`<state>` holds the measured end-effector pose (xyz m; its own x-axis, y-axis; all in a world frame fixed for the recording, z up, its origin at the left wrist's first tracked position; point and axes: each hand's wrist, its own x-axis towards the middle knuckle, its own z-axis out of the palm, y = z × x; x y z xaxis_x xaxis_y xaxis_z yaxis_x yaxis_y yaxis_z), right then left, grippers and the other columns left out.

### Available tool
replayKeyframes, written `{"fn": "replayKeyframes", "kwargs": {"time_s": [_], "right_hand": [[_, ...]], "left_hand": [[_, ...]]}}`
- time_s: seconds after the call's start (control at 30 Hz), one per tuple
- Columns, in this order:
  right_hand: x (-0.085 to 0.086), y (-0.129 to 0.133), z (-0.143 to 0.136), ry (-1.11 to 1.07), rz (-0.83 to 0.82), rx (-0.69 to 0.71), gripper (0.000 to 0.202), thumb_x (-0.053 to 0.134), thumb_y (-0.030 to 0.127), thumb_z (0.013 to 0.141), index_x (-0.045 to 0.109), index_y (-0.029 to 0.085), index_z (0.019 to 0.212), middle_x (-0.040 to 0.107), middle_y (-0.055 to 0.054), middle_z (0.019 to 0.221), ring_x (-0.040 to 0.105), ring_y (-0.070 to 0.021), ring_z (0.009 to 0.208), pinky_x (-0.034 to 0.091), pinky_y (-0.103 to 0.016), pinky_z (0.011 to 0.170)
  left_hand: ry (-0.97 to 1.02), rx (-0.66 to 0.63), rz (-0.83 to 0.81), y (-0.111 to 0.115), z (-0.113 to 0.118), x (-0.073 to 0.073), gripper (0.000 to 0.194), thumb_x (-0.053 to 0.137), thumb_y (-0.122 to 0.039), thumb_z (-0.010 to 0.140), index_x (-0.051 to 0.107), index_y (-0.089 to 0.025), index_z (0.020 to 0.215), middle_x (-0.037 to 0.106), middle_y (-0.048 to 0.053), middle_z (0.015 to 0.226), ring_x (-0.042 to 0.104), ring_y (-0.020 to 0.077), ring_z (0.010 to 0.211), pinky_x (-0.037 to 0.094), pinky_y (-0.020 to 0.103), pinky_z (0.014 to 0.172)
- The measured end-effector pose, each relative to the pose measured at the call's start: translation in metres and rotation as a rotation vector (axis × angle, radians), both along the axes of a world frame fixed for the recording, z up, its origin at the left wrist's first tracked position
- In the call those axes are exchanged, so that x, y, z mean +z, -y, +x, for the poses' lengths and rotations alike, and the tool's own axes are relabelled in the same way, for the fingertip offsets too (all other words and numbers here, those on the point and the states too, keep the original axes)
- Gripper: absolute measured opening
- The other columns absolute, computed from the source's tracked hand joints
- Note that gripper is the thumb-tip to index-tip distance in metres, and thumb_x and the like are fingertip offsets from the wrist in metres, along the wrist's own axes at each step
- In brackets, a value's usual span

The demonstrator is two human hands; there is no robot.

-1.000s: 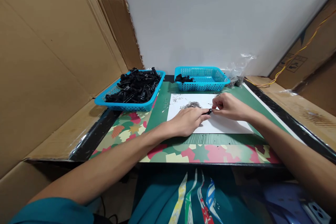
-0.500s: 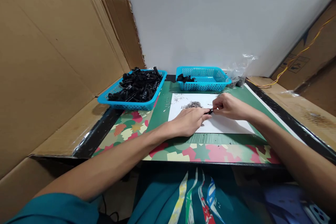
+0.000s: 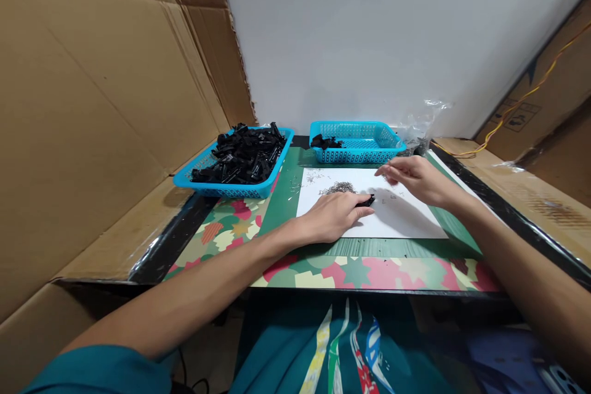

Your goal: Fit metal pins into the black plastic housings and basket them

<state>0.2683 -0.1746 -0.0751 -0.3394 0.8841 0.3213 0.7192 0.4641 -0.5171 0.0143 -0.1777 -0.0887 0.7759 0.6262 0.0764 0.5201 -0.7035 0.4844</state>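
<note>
Black part (image 3: pixel 367 201) pinched by left hand (image 3: pixel 333 215), long axis pointed roughly 3 o'clock; right hand (image 3: pixel 414 178) curled, contents can't be told.

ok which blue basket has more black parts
The left plastic basket, heaped above its rim with black parts; the right basket holds just a small dark cluster.
</note>
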Motion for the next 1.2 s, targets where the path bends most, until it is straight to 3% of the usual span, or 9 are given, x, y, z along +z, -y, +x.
{"fn": "replayKeyframes", "kwargs": {"time_s": [0.1, 0.17, 0.23, 0.4, 0.5, 0.67, 0.93, 1.2], "right_hand": [[-0.005, -0.002, -0.002, -0.020, 0.133, 0.012, 0.052, 0.047, 0.057, 0.106, 0.083, 0.020, 0.095, 0.071, -0.013, 0.101, 0.065, -0.0248, 0.088, 0.049, -0.039, 0.077], [-0.009, -0.004, -0.002, -0.020, 0.122, -0.006, 0.051, 0.052, 0.058, 0.104, 0.081, 0.020, 0.085, 0.072, -0.011, 0.088, 0.064, -0.0225, 0.078, 0.049, -0.038, 0.072], [-0.013, -0.006, -0.003, -0.123, 0.019, -0.015, 0.052, 0.057, 0.061, 0.101, 0.078, 0.019, 0.078, 0.072, -0.009, 0.076, 0.062, -0.0194, 0.065, 0.050, -0.036, 0.063], [-0.019, -0.008, -0.009, -0.424, -0.240, 0.052, 0.048, 0.074, 0.063, 0.088, 0.079, 0.016, 0.080, 0.077, -0.011, 0.076, 0.071, -0.0202, 0.063, 0.060, -0.036, 0.056], [-0.019, -0.007, -0.011, -0.436, -0.275, 0.053, 0.043, 0.082, 0.059, 0.081, 0.079, 0.016, 0.078, 0.077, -0.011, 0.071, 0.073, -0.0208, 0.061, 0.064, -0.038, 0.060], [-0.019, -0.009, -0.008, -0.430, -0.254, 0.029, 0.039, 0.083, 0.056, 0.081, 0.080, 0.017, 0.078, 0.078, -0.011, 0.074, 0.076, -0.0217, 0.065, 0.066, -0.039, 0.065], [-0.018, -0.008, -0.009, -0.297, -0.203, 0.076, 0.043, 0.079, 0.057, 0.084, 0.078, 0.018, 0.067, 0.078, -0.011, 0.076, 0.071, -0.0181, 0.061, 0.059, -0.036, 0.060], [-0.018, -0.007, -0.008, -0.253, -0.209, 0.062, 0.042, 0.080, 0.057, 0.083, 0.077, 0.019, 0.066, 0.076, -0.010, 0.070, 0.069, -0.0184, 0.060, 0.056, -0.036, 0.057]], "left_hand": [[-0.003, 0.013, -0.005, 0.000, 0.000, 0.001, 0.048, 0.044, -0.046, 0.108, 0.063, -0.021, 0.145, 0.077, 0.013, 0.121, 0.072, 0.0317, 0.110, 0.051, 0.039, 0.091], [-0.014, 0.026, -0.010, 0.000, 0.001, 0.002, 0.049, 0.044, -0.046, 0.109, 0.063, -0.021, 0.146, 0.077, 0.012, 0.118, 0.072, 0.0310, 0.109, 0.051, 0.037, 0.088], [-0.017, 0.038, -0.026, 0.001, 0.001, 0.003, 0.049, 0.043, -0.046, 0.109, 0.062, -0.021, 0.147, 0.078, 0.011, 0.113, 0.072, 0.0299, 0.105, 0.050, 0.036, 0.085], [-0.009, 0.055, -0.094, 0.002, 0.002, 0.007, 0.047, 0.042, -0.043, 0.109, 0.066, -0.020, 0.142, 0.077, 0.006, 0.089, 0.070, 0.0253, 0.085, 0.046, 0.033, 0.077], [-0.008, 0.065, -0.098, 0.002, 0.003, 0.008, 0.046, 0.043, -0.042, 0.109, 0.065, -0.020, 0.143, 0.075, 0.005, 0.085, 0.069, 0.0249, 0.083, 0.045, 0.033, 0.075], [-0.003, 0.063, -0.105, 0.001, 0.004, 0.008, 0.049, 0.044, -0.041, 0.109, 0.062, -0.020, 0.148, 0.075, 0.004, 0.084, 0.069, 0.0233, 0.080, 0.046, 0.032, 0.076], [0.012, 0.054, -0.096, -0.001, 0.004, 0.004, 0.040, 0.046, -0.039, 0.108, 0.070, -0.020, 0.133, 0.072, 0.003, 0.080, 0.066, 0.0215, 0.073, 0.046, 0.032, 0.072], [0.028, 0.053, -0.077, -0.003, 0.005, -0.001, 0.041, 0.046, -0.037, 0.107, 0.069, -0.020, 0.136, 0.071, 0.003, 0.081, 0.065, 0.0205, 0.072, 0.043, 0.031, 0.068]]}}
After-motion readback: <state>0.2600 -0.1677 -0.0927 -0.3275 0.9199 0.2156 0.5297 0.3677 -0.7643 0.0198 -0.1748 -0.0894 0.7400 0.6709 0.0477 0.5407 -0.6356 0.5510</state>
